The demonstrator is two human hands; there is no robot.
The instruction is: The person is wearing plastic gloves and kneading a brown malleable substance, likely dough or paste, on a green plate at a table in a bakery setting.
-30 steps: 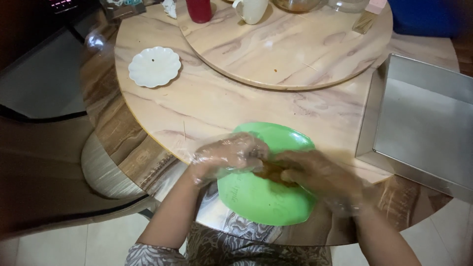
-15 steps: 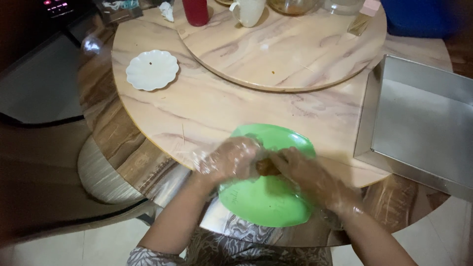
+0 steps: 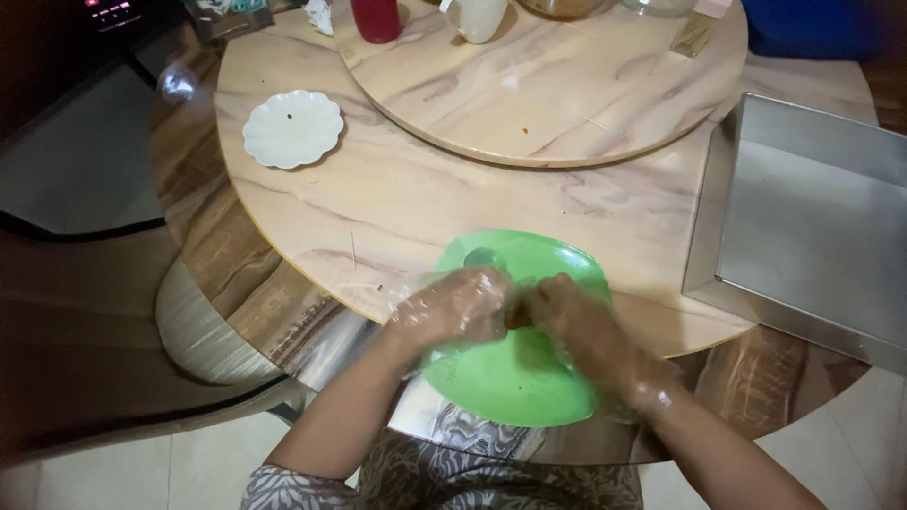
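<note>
- The left hand (image 3: 458,307) and the right hand (image 3: 581,326) meet over a green plate (image 3: 515,378). Both wear thin see-through gloves.
- Both hands are curled shut around a small brown lump (image 3: 518,312) held between them. It sits just above the middle of the plate, and only a bit of it shows.
- The lump looks soft and a little sticky, like dough or filling. It is likely light and easy to squash, so soft fingers all round it seem best. The gloves may be slippery.
- The plate lies at the 6 o'clock edge of the bench (image 3: 378,217) and sticks out past the rim, toward the person. It looks like light plastic that could tip if pushed down on its near side.
- At 10 o'clock on the bench lies a small white dish (image 3: 293,127) with a wavy edge.
- At 12 o'clock sits a big round turning tray (image 3: 567,85) made of the same pale stone.
- On the far side of the turning tray stand a red bottle (image 3: 375,19) and a cream cup (image 3: 477,17).
- At 3 o'clock rests a big shiny metal pan (image 3: 812,217), well apart from the plate.
</note>
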